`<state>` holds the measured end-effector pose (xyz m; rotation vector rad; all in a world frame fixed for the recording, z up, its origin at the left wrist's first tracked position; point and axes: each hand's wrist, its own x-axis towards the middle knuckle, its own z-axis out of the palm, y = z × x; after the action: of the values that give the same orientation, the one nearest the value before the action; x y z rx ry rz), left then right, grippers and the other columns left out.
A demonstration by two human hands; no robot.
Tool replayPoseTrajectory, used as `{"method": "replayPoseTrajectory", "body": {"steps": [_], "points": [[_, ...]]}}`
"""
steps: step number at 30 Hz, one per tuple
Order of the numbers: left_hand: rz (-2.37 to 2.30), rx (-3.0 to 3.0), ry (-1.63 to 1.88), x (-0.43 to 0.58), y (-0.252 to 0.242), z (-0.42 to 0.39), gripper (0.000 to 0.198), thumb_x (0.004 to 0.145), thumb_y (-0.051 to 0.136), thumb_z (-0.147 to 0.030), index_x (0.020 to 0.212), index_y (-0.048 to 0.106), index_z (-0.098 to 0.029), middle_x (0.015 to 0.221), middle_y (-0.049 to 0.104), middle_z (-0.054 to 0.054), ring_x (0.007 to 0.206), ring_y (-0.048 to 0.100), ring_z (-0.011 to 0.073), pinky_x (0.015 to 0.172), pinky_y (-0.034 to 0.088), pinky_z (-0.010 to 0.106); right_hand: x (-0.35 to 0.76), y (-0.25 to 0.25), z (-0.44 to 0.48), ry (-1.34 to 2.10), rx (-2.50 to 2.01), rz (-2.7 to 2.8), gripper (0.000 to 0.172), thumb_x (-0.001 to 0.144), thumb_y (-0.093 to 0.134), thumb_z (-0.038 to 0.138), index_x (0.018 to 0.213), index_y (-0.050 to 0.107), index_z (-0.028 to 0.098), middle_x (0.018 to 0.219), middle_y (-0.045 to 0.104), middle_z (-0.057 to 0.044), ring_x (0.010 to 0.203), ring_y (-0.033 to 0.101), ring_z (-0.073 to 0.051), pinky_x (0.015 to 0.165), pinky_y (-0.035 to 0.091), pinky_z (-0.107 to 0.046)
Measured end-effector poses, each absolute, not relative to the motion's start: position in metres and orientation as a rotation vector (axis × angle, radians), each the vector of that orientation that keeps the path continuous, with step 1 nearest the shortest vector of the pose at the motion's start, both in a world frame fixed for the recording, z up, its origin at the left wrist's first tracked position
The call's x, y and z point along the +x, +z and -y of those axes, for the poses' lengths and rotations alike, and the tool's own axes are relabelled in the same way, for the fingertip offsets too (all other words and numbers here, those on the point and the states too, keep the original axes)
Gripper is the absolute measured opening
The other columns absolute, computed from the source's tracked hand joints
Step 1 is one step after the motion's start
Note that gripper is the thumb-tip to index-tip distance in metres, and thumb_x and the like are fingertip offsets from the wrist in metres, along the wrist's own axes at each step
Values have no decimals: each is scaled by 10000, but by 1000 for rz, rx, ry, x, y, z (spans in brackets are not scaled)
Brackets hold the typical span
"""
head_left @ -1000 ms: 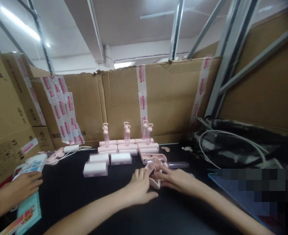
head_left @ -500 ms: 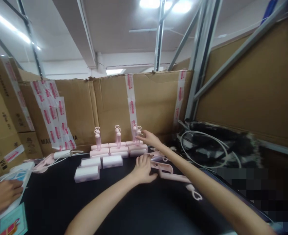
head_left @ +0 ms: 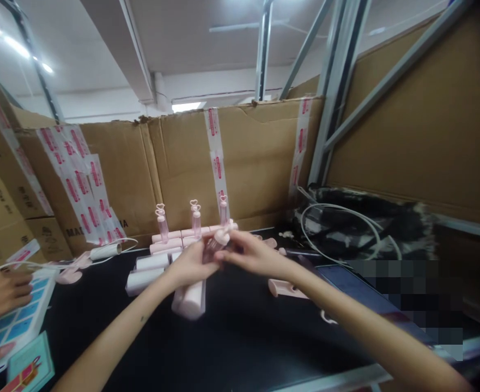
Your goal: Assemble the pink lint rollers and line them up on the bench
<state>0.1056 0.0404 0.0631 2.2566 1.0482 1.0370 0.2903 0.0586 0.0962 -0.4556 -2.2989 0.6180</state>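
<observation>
My left hand (head_left: pixel 193 264) and my right hand (head_left: pixel 260 255) meet over the middle of the black table. Between their fingers is a small clear pink bubble wand tube (head_left: pixel 222 236) with a white-pink cap and heart-shaped top, tilted and slightly blurred. Below my left hand, a white roll in a clear case (head_left: pixel 191 302) points toward me; whether the hand touches it is hidden. Behind stand more heart-topped tubes (head_left: pixel 196 220) among pink cylinders (head_left: pixel 166 247). A pink curved holder piece (head_left: pixel 286 288) lies under my right forearm.
Other cased white rolls (head_left: pixel 145 280) lie left of my left hand. A co-worker's hand (head_left: pixel 2 296) rests over a white tray with blue compartments (head_left: pixel 27 310) at the left. Cardboard walls (head_left: pixel 256 163) enclose the table; a white cable loop (head_left: pixel 338 209) lies at right.
My right hand has brought a heart-topped tube back from the row toward me, and my left hand has moved left and up to meet it. A cased roll now lies nearer me.
</observation>
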Motion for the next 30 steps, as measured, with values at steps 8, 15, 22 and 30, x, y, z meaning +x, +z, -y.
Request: {"method": "replayPoseTrajectory", "body": {"steps": [8, 15, 22, 30], "points": [[-1544, 2162, 845, 70, 55, 22, 438, 789, 528, -542, 1077, 474, -217, 627, 501, -66, 568, 499, 133, 543, 339, 220, 297, 61, -25, 1367, -756, 2072, 316, 910, 379, 453, 1088, 440, 199, 743, 512, 9, 615, 539, -118, 553, 460, -250], [-1564, 2322, 708, 67, 48, 40, 225, 849, 457, -455, 877, 490, -234, 671, 528, -57, 573, 493, 122, 531, 290, 211, 284, 39, -21, 1448, -710, 1997, 384, 862, 489, 506, 1086, 503, 195, 618, 382, 54, 527, 347, -78, 454, 271, -187], [-1578, 2407, 586, 70, 47, 48, 143, 868, 428, -379, 910, 472, -250, 692, 578, -58, 588, 548, 134, 536, 292, 217, 290, 43, -9, 1587, -708, 2026, 376, 859, 499, 486, 1111, 510, 207, 668, 387, 43, 586, 349, -95, 547, 308, -212], [-1277, 2712, 95, 84, 25, 64, 105, 780, 503, -175, 870, 510, -229, 727, 657, -7, 594, 625, 176, 483, 333, 229, 303, 52, 16, 2184, -379, 2031, 470, 577, 755, 489, 837, 529, 170, 796, 484, 9, 704, 435, -112, 636, 343, -231]]}}
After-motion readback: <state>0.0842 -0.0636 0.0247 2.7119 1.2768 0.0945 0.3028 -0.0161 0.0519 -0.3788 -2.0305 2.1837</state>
